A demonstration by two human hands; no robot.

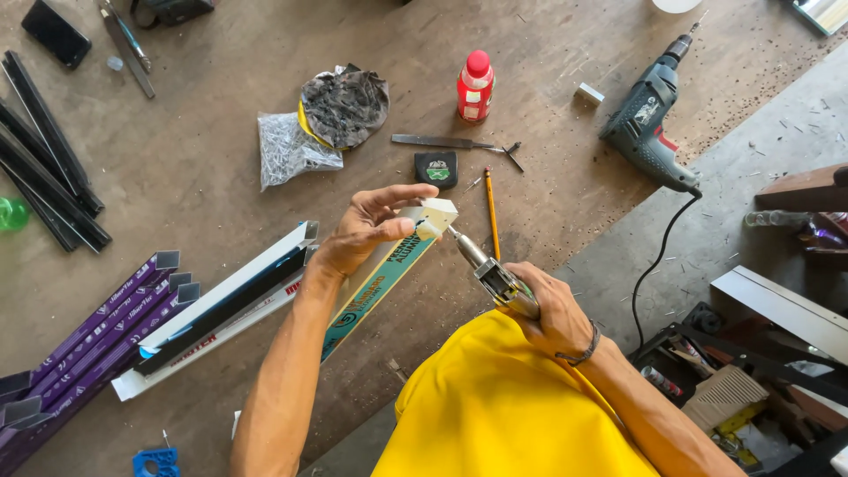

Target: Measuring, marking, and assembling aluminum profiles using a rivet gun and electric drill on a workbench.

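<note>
Left hand [367,231] fingers pinch the light, stiff profile [389,269] near its cut end, right hand [552,309] wrapped around the driver [490,269] there.

tool [495,278] rear hidden in right hand [552,309], purple profiles [97,331] cut by left edge

The left hand [367,231] holds the end of a long profile [389,269], and the right hand [552,309] holds a driver tool [486,269] against it from the right. Behind them on the floor [212,177] lie a pencil [491,212], a bottle [475,86] and, further right, a corded drill [649,119]. More profiles [97,331] lie at the left.
</note>
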